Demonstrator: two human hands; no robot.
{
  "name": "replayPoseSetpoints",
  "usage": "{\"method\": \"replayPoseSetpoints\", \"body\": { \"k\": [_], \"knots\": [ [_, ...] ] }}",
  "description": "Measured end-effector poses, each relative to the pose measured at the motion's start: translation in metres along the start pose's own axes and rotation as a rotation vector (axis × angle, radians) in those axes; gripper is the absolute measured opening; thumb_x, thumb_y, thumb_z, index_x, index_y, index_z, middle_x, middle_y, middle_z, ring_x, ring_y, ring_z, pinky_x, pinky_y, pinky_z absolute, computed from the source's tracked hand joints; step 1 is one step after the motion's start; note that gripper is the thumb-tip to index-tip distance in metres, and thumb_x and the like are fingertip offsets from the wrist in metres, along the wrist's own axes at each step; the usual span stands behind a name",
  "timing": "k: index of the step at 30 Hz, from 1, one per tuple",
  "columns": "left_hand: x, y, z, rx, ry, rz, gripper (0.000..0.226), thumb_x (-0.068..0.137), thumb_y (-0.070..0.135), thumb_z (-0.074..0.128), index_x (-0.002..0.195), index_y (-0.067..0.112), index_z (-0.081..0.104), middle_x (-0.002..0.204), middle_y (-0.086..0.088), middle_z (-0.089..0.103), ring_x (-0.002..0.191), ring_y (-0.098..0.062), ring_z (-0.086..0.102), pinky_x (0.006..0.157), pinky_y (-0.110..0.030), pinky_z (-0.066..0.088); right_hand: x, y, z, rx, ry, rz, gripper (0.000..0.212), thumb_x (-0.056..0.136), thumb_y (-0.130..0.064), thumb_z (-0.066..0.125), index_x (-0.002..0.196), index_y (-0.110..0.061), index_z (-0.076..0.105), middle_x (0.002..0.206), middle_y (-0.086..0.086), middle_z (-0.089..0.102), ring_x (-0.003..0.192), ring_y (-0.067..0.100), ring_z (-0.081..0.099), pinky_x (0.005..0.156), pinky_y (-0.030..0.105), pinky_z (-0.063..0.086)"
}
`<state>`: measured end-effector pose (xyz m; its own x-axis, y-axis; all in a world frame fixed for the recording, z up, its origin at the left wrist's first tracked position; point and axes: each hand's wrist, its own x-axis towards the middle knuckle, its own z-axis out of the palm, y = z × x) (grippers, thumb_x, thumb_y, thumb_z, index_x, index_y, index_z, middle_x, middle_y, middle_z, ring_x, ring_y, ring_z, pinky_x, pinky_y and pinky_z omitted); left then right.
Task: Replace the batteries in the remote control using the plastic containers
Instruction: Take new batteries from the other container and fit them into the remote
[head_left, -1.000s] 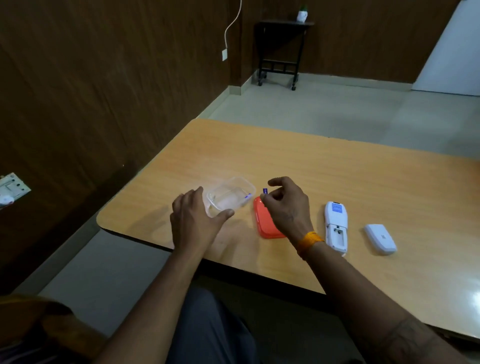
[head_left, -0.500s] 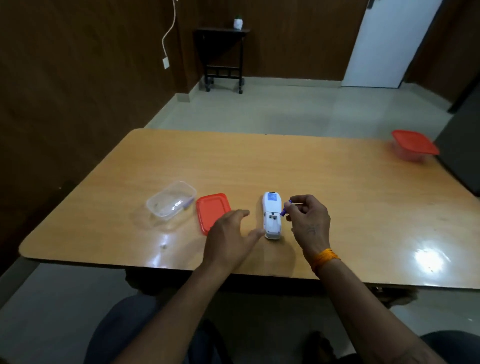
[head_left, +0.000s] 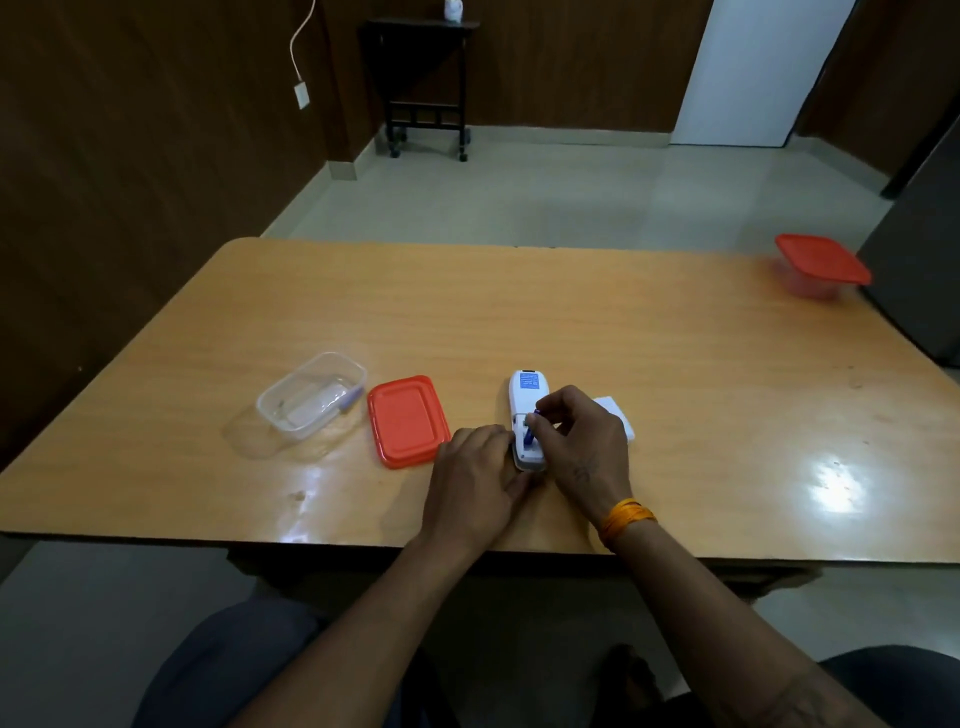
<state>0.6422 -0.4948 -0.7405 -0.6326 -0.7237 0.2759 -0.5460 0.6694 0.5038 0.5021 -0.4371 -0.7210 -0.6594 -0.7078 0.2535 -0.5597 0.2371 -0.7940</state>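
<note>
Two hands work over the white remote control (head_left: 524, 395), which lies back-up near the bench's (head_left: 571, 312) front edge with its battery bay open. The right hand (head_left: 582, 441) is pinched shut on a small blue battery (head_left: 529, 432), holding it tilted into the bay, one end down and the other not yet seated. The left hand (head_left: 475, 480) rests against the remote's left side at its near end, fingers curled to steady it; whether it actually clamps the body I cannot tell. Just past the right hand at 3 o'clock of the remote a white piece (head_left: 615, 415) peeks out, probably the battery cover, off. At 9 o'clock lie the orange lid (head_left: 408, 421) and, beyond it, the open clear container (head_left: 311, 397) with another blue battery (head_left: 349, 401) inside. A second container, closed under an orange lid (head_left: 821, 265), sits well apart at 2 o'clock. By my reading, the job is around midway: this cell needs pressing flat, the other fitted, the cover refitted.
</note>
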Motion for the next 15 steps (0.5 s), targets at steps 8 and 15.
{"method": "replayPoseSetpoints", "body": {
  "k": [8, 15],
  "knots": [
    [0.002, -0.003, 0.003, 0.037, 0.021, 0.016, 0.034, 0.097, 0.041, 0.063, 0.124, 0.021, 0.069, 0.121, 0.003, 0.071, 0.109, -0.020, 0.060, 0.087, -0.037, 0.047, -0.002, 0.010, 0.013, -0.143, 0.046, -0.173, 0.010, 0.085, -0.023, 0.081, 0.093, -0.020, 0.075, 0.094, 0.001, 0.066, 0.085, 0.020, 0.063, 0.073, 0.037, 0.052],
    [0.003, -0.006, 0.007, 0.040, 0.040, 0.023, 0.029, 0.097, 0.034, 0.065, 0.121, 0.020, 0.072, 0.117, 0.001, 0.073, 0.107, -0.022, 0.061, 0.085, -0.037, 0.046, -0.002, 0.017, 0.018, -0.226, 0.071, -0.207, 0.010, 0.084, -0.021, 0.081, 0.088, -0.014, 0.076, 0.093, 0.003, 0.063, 0.087, 0.021, 0.062, 0.070, 0.028, 0.041]
  ]
}}
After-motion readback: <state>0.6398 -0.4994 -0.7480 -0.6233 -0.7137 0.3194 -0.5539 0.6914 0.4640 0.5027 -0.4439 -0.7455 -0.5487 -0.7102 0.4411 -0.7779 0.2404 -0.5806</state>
